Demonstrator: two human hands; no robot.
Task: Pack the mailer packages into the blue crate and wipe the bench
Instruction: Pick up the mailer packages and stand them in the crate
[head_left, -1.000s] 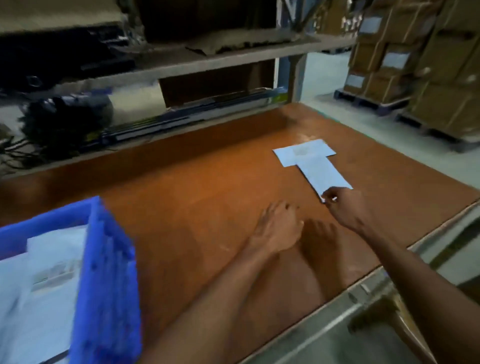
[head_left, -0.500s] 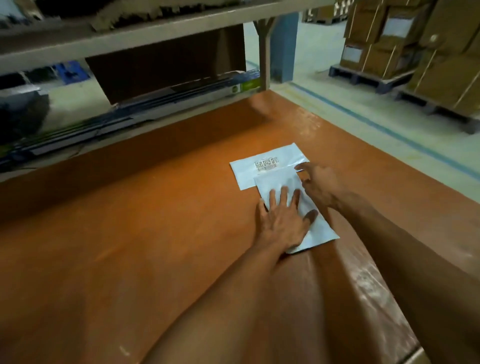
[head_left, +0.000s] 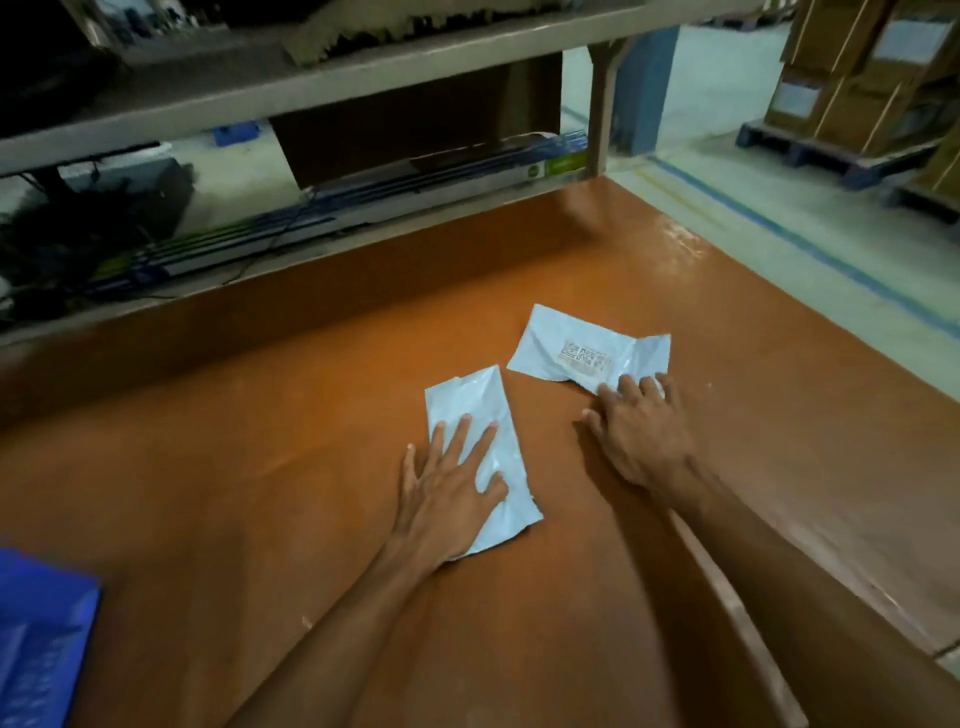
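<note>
Centrally on bench (head_left: 260, 415), left hand (head_left: 447, 499) fingers spread, pressing plain mailer (head_left: 478, 400) lying twelve-to-six, right hand (head_left: 639, 431) fingertips pressing labelled mailer (head_left: 571, 353) lying roughly nine-to-three, blue crate (head_left: 41, 649) at eight o'clock

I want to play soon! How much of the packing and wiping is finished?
Nothing shows as finished here: only a corner of the blue plastic crate is in view, its contents hidden. In hand: the left hand presses flat on the plain white plastic mailer, the right hand on the labelled white mailer. Left: both go in the crate, then the orange bench gets wiped; no cloth is visible.
</note>
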